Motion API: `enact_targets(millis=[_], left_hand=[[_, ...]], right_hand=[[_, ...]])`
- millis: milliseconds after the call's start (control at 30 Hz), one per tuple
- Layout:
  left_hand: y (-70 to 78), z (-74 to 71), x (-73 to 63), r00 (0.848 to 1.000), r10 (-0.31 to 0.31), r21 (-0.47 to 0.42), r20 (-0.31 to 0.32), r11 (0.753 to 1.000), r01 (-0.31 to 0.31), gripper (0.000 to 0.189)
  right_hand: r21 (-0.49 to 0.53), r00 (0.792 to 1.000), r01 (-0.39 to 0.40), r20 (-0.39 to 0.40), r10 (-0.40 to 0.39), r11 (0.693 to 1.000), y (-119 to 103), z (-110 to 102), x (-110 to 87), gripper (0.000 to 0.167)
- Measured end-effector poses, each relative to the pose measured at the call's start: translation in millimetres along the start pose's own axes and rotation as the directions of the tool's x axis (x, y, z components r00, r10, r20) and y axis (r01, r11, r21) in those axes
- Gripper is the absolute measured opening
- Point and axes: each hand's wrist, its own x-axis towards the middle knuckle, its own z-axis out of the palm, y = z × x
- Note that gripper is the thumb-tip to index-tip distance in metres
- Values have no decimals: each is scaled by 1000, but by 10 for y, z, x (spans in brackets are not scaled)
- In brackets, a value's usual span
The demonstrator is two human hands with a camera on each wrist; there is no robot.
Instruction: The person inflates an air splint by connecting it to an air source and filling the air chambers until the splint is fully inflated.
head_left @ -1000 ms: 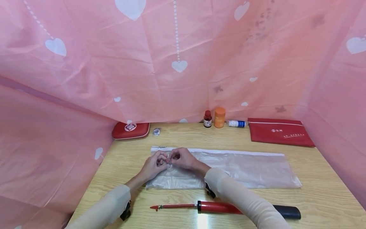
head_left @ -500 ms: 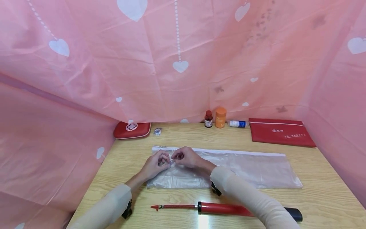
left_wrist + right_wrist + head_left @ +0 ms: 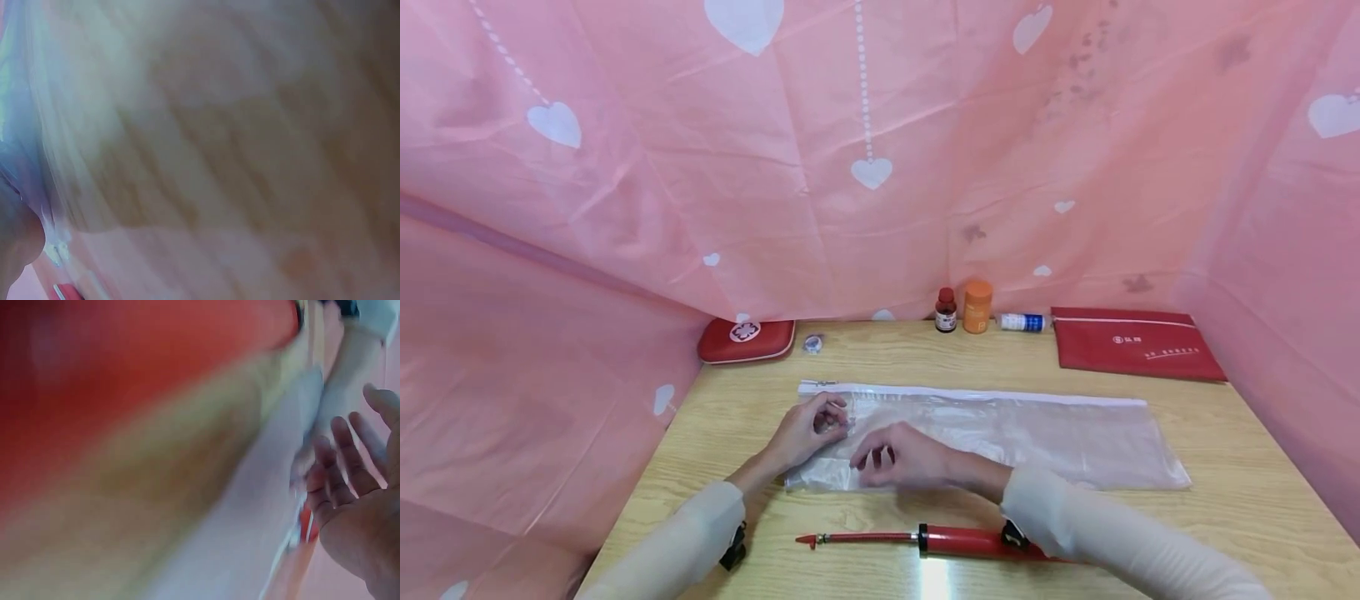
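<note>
A long clear plastic zip bag (image 3: 1075,442) lies flat on the table, its white zip strip along the far edge and its metal slider at the left end. Over the bag's left part, my left hand (image 3: 808,429) pinches the film between thumb and curled fingers; what exactly sits at the fingertips is too small to tell. To its right my right hand (image 3: 910,457) hovers over the near part of the bag, holding nothing. In the right wrist view the fingers of the right hand (image 3: 362,512) are loosely bent and spread. The left wrist view is mostly blurred.
A red hand pump (image 3: 962,540) with a hose lies before the bag, partly under the right sleeve. Behind stand a red case (image 3: 748,342), a small roll (image 3: 812,343), a brown bottle (image 3: 946,311), an orange jar (image 3: 977,307), a blue-white tube (image 3: 1022,322) and a red pouch (image 3: 1138,344).
My right hand has left the spot beside the left fingertips and moved right and toward me, its fingers loosening. The left hand stays in almost the same place.
</note>
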Motion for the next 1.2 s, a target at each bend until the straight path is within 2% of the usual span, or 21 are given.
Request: enact_targets(millis=[133, 300, 667, 833, 967, 1100, 1200], left_hand=[[5, -15, 1, 1000, -17, 1, 13, 1000, 17, 39], [-9, -17, -5, 1000, -6, 5, 13, 1000, 6, 40], [4, -4, 6, 1000, -26, 9, 13, 1000, 26, 39], [18, 2, 6, 1000, -23, 3, 4, 1000, 23, 39], [26, 3, 4, 999, -32, -2, 1, 999, 32, 38], [33, 0, 0, 1000, -14, 4, -9, 1000, 14, 38], [38, -4, -6, 1000, 13, 16, -21, 1000, -12, 38]], right_hand=[[-11, 999, 23, 44, -22, 1000, -80, 182, -191, 26], [-123, 1000, 28, 9, -27, 992, -154, 383, -313, 30], [-254, 999, -29, -48, 17, 967, -281, 787, -108, 32], [-300, 997, -54, -70, 34, 953, -301, 930, -29, 15], [-243, 994, -63, -100, 40, 968, -292, 947, -11, 8], [-110, 992, -67, -116, 54, 992, -286, 872, -4, 8], [24, 990, -86, -108, 88, 996, -275, 798, 10, 7]])
